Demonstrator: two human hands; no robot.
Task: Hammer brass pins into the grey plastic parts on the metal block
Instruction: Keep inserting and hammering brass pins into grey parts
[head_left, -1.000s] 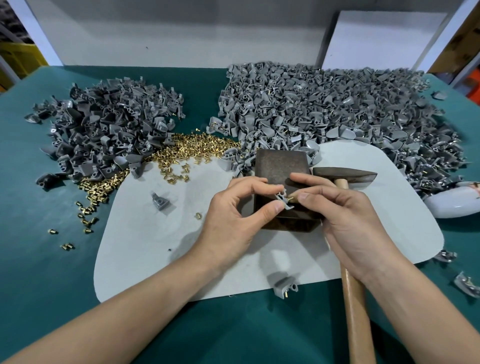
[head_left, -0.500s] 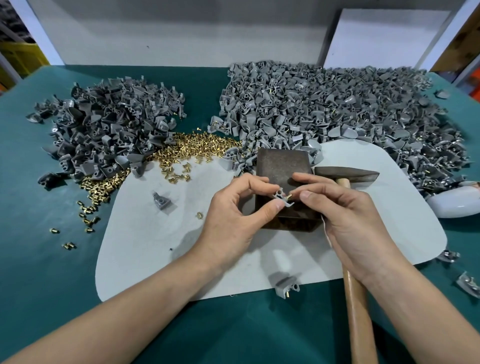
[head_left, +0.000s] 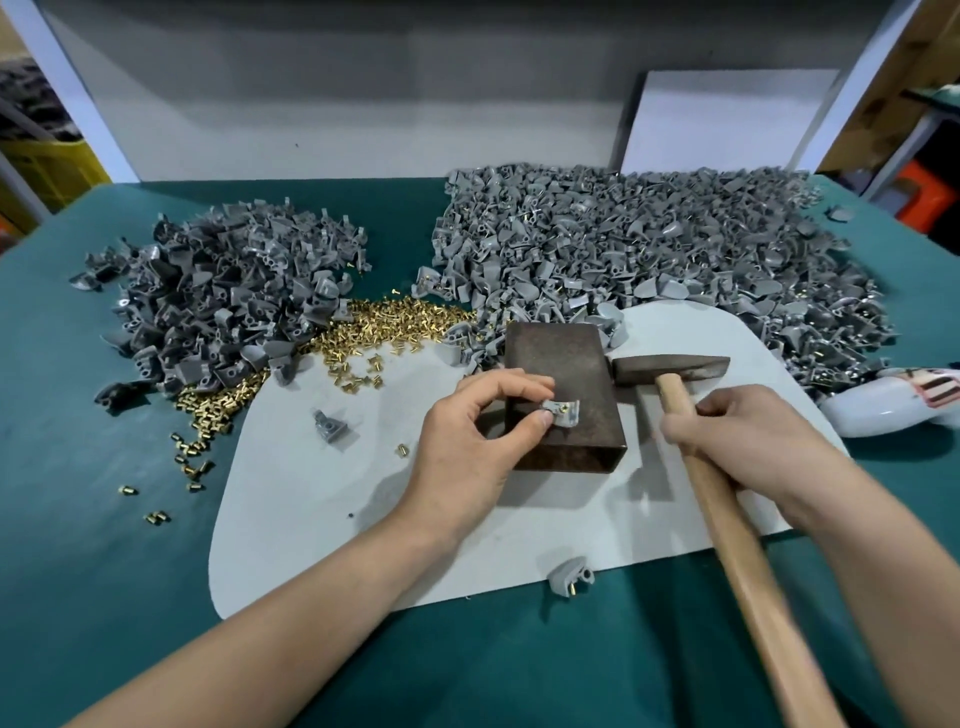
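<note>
The left hand (head_left: 475, 434) pinches a small grey plastic part (head_left: 563, 414) between thumb and forefinger and holds it on the top face of the metal block (head_left: 561, 364), near the block's middle. A brass pin (head_left: 563, 409) sits in the part, its head showing. The right hand (head_left: 750, 441) is apart from the left, its fingers curled round the wooden handle of the hammer (head_left: 670, 367), close below the head. The dark hammer head lies low, just beside the block's right side; whether it touches the block cannot be told.

The block stands on a pale mat (head_left: 311, 499) laid over the green table (head_left: 104, 597). On the mat to the left of the hand lie one loose grey part (head_left: 330, 415) and a single pin (head_left: 402, 449). Another grey part with a pin (head_left: 569, 578) lies at the mat's near edge.

Behind the mat, a heap of brass pins (head_left: 395, 327) spreads between two piles: darker grey parts (head_left: 223, 296) on the left and a larger pile of lighter grey parts (head_left: 649, 260) on the right, many of these showing pins. A white object (head_left: 878, 410) lies at the right edge of the table.
</note>
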